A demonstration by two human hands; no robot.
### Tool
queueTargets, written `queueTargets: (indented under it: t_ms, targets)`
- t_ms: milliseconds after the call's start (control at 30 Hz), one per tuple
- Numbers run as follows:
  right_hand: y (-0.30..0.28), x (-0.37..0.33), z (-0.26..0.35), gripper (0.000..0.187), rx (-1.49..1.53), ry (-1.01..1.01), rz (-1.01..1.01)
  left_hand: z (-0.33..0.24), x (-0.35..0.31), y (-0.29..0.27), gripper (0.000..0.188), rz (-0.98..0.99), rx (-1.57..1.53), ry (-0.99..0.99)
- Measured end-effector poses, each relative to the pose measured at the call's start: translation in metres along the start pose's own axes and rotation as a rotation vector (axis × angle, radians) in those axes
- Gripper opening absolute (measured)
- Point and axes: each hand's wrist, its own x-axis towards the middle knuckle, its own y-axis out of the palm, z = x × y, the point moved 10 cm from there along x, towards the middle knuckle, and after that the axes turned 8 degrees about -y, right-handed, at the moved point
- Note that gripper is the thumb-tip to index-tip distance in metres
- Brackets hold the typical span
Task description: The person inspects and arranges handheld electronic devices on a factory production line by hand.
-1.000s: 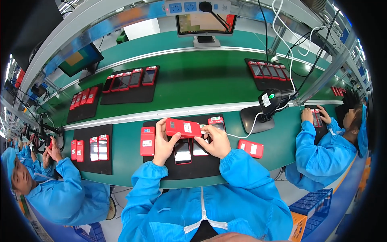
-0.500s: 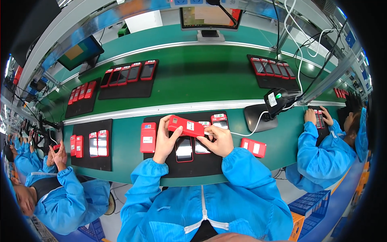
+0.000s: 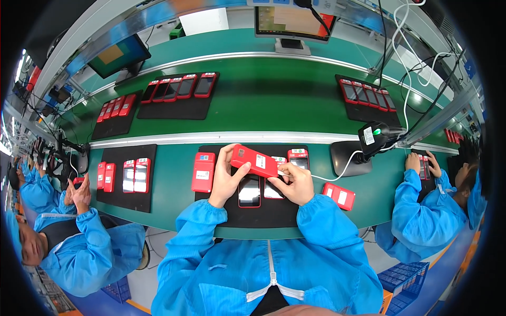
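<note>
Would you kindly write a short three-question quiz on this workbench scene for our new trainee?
1. True or false: the left hand is empty.
2. What do the fingers of the right hand hold at the end of the red device?
A) a screwdriver
B) a white cable
C) a blue basket
3. Fill in the colour: the light on the black scanner is ____.

Key: 1. False, it holds the red device; 2. B; 3. green.

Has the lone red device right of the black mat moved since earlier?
No: against the black scanner stand, the lone red device lies where it did.
</note>
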Motion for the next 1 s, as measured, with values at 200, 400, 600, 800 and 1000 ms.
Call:
queueTargets:
  t_ms: [200,400,600,800,1000]
  targets:
    - [0.004,0.0,0.008,0.032,0.036,-0.042,0.034,0.0,0.0,-0.006,0.06,-0.014,-0.004,0.002]
    - [0.006,0.001,0.011,0.035,0.002,-0.052,0.059,0.001,0.001,-0.009,0.058,-0.022,-0.012,-0.001]
    - [0.005,0.002,0.014,0.037,-0.027,-0.066,0.057,0.003,0.002,-0.013,0.058,-0.043,-0.014,-0.014]
    - [0.006,0.003,0.02,0.039,-0.037,-0.088,0.072,-0.001,0.003,-0.016,0.055,-0.066,0.035,0.035]
    - [0.008,0.004,0.023,0.04,-0.051,-0.086,0.106,-0.002,0.004,-0.023,0.05,-0.124,0.048,0.032]
